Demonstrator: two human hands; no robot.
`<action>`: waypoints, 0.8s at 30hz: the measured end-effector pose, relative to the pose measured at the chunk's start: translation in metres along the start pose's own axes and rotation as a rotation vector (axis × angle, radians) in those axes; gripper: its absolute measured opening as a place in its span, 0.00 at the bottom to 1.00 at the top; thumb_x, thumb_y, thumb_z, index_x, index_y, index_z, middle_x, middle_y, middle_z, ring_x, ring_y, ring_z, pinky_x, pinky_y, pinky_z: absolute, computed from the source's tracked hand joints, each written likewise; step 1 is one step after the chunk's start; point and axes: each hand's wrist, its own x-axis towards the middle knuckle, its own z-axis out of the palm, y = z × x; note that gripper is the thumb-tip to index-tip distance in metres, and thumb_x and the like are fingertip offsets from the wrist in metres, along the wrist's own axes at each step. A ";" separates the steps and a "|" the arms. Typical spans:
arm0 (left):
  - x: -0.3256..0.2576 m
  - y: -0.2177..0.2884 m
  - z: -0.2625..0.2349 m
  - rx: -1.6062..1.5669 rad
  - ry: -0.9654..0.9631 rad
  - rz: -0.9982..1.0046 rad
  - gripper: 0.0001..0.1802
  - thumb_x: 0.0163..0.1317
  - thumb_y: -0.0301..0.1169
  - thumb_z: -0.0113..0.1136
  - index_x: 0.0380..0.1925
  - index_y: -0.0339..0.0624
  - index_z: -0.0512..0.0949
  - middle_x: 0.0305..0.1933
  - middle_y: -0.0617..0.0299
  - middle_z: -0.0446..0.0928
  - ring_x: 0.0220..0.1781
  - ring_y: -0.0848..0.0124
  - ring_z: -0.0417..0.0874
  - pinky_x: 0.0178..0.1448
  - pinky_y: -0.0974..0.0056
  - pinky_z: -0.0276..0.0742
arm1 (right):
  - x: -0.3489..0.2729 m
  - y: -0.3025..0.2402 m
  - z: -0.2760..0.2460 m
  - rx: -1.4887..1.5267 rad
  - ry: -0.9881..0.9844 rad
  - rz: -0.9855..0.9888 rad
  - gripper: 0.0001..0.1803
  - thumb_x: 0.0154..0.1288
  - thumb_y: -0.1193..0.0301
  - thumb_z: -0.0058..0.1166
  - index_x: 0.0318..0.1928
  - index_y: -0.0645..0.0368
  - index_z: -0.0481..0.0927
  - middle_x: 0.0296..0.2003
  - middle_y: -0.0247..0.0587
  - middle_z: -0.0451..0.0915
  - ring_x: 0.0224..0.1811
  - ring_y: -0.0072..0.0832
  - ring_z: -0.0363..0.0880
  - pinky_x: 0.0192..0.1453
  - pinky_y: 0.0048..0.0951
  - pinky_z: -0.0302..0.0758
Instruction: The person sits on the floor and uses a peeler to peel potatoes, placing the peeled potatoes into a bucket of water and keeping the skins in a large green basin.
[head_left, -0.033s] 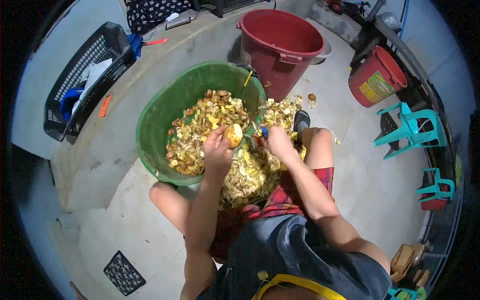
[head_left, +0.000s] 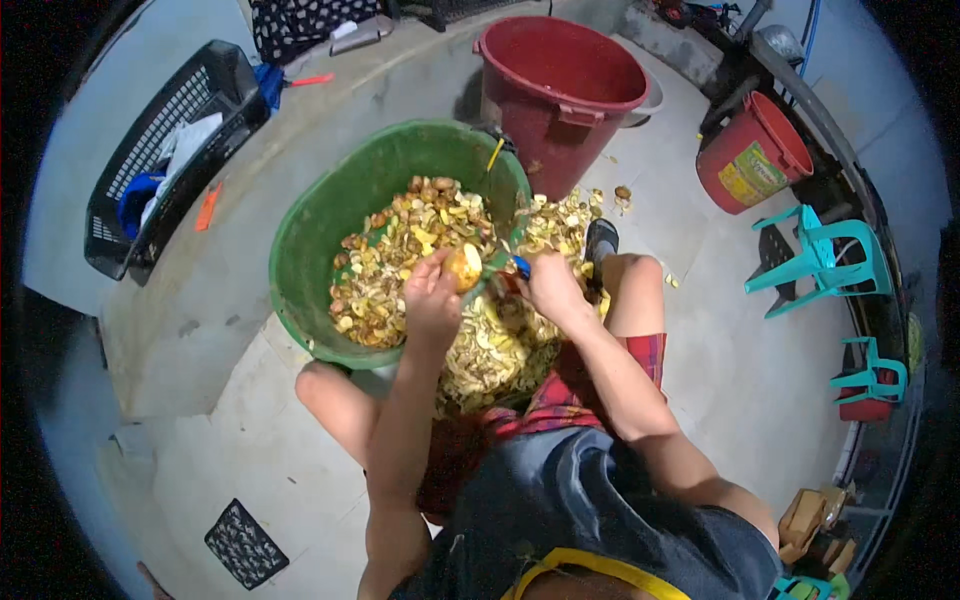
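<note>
Head camera is showing our left hand (head_left: 432, 300) clamping round a yellow-brown ball of produce (head_left: 464, 267) at the near edge of a green tub (head_left: 290, 270), while our right hand (head_left: 550, 288) is gripping a blue-handled tool (head_left: 521, 266); we are judging the ball firm, fairly light, probably slick on its pale cut patch, so we are favouring its rounded brown sides; smooth plastic is surrounding thin, moist-looking slices (head_left: 385, 295)

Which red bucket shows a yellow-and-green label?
The smaller red bucket, farther right; the larger red bucket, beside the green tub, shows no such label.
</note>
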 end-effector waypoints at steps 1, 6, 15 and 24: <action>-0.004 0.001 -0.012 0.105 -0.009 0.041 0.17 0.67 0.22 0.49 0.55 0.28 0.66 0.52 0.54 0.75 0.52 0.69 0.78 0.58 0.65 0.74 | -0.007 -0.029 -0.007 -0.121 -0.035 -0.062 0.07 0.54 0.80 0.56 0.35 0.67 0.80 0.32 0.58 0.80 0.32 0.51 0.82 0.40 0.46 0.80; -0.003 0.012 0.007 -0.071 0.047 -0.058 0.17 0.67 0.21 0.50 0.54 0.28 0.67 0.52 0.52 0.75 0.53 0.66 0.78 0.61 0.61 0.74 | -0.005 -0.038 -0.006 -0.083 -0.022 -0.152 0.07 0.54 0.78 0.54 0.33 0.68 0.80 0.29 0.60 0.80 0.33 0.52 0.82 0.40 0.46 0.80; -0.002 0.007 0.001 -0.239 0.083 -0.159 0.25 0.76 0.45 0.36 0.59 0.35 0.64 0.53 0.54 0.72 0.49 0.66 0.75 0.52 0.62 0.74 | -0.005 -0.004 -0.001 -0.012 -0.010 -0.019 0.08 0.55 0.73 0.61 0.30 0.67 0.79 0.25 0.63 0.78 0.33 0.57 0.80 0.39 0.49 0.77; 0.007 0.014 0.001 -0.332 0.063 -0.142 0.22 0.76 0.41 0.34 0.59 0.38 0.66 0.50 0.53 0.76 0.42 0.65 0.76 0.43 0.62 0.74 | -0.019 0.035 -0.005 0.349 -0.139 -0.006 0.09 0.61 0.69 0.60 0.38 0.63 0.83 0.27 0.55 0.80 0.30 0.49 0.80 0.39 0.43 0.74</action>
